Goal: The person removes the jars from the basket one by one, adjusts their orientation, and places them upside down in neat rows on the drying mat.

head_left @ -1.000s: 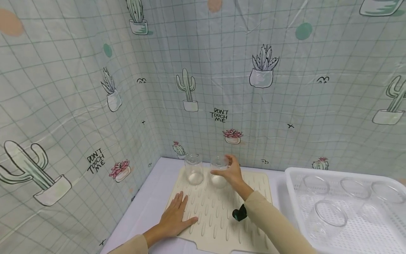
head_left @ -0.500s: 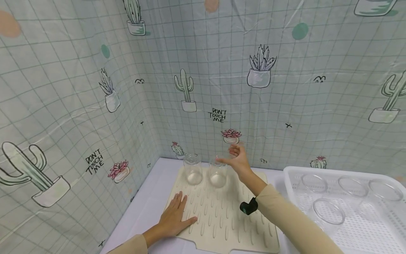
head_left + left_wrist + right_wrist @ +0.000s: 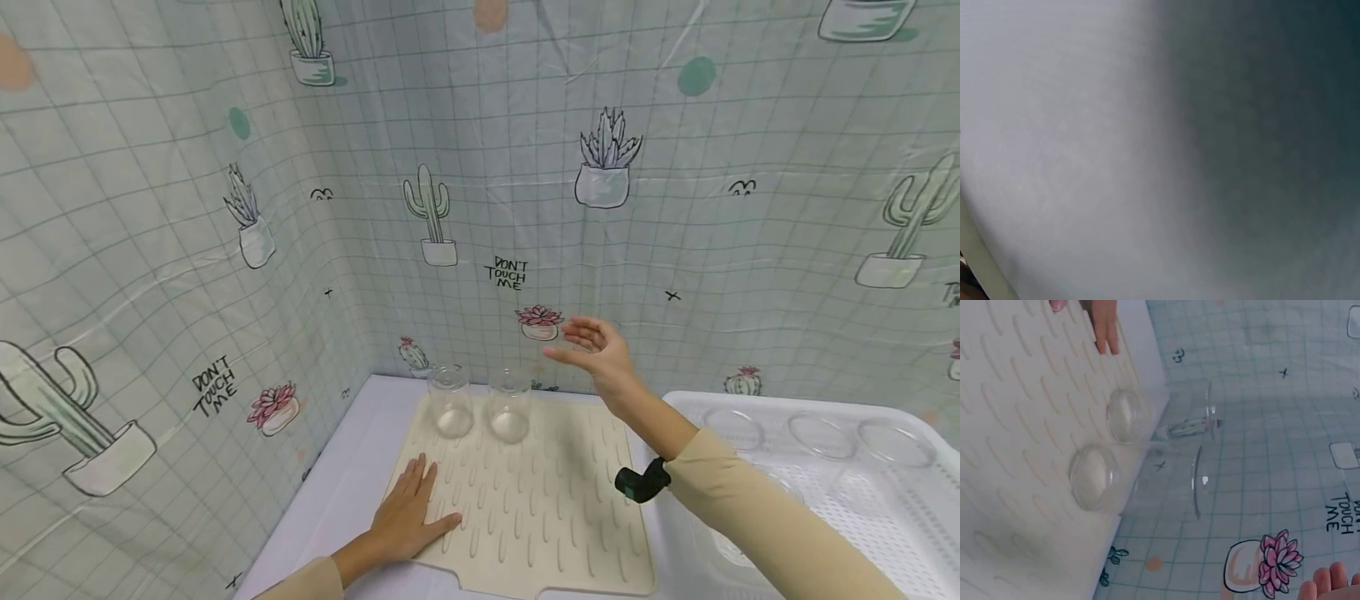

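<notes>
Two clear glasses stand side by side at the back of a cream ridged drying mat (image 3: 540,500): the left glass (image 3: 452,404) and the right glass (image 3: 509,408). My left hand (image 3: 405,517) lies flat with spread fingers on the mat's left edge. Above and to the right of the glasses, my right hand (image 3: 603,354) is raised in the air, its fingers loosely bent and nothing in them. The right wrist view shows its fingertips (image 3: 1329,581) at the lower right corner, apart from the nearer glass (image 3: 1160,484). Only a blurred pale surface fills most of the left wrist view.
On the right stands a white perforated plastic basket (image 3: 675,467) with several clear glasses (image 3: 821,435) in it; my right sleeve (image 3: 757,508) crosses over part of it. A curtain (image 3: 675,233) printed with cacti hangs behind and to the left of the white table (image 3: 330,467).
My right hand has let go of the right glass, risen and moved right, away from it. The glass stays on the mat. My left hand keeps its place; the head view has shifted slightly.
</notes>
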A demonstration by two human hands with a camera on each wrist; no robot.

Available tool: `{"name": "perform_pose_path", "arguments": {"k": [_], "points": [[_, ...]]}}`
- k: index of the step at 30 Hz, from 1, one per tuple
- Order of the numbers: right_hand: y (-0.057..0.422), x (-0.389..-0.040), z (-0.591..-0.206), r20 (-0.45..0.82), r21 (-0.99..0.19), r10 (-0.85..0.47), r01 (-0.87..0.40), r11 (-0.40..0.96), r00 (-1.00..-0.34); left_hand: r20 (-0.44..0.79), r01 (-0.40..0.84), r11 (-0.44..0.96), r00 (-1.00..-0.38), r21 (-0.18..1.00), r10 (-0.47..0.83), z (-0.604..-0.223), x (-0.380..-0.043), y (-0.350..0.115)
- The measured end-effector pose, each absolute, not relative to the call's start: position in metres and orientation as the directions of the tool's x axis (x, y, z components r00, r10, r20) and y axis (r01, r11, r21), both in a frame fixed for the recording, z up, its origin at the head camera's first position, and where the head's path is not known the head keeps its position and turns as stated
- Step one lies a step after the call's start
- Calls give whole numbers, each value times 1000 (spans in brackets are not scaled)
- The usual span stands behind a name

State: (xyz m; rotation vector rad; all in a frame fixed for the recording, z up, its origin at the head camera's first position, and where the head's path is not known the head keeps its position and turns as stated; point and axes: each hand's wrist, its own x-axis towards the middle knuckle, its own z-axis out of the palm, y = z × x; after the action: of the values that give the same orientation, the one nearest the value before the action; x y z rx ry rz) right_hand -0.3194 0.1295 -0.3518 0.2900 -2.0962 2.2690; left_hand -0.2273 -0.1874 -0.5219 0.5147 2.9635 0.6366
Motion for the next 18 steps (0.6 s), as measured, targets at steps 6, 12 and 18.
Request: {"name": "perform_pose_path", "arguments": {"k": [6, 12, 18], "points": [[155, -302, -336, 201, -978, -140, -189, -92, -969, -9, 299, 863, -944, 407, 331, -520, -225, -187], [185, -285, -328, 249, -962, -151, -227, -150, -957, -11, 296, 863, -944, 410, 329, -519, -225, -187], [217, -267, -326, 256, -964, -156, -240, -113, -954, -7, 299, 861, -944, 412, 331, -520, -225, -188]]}}
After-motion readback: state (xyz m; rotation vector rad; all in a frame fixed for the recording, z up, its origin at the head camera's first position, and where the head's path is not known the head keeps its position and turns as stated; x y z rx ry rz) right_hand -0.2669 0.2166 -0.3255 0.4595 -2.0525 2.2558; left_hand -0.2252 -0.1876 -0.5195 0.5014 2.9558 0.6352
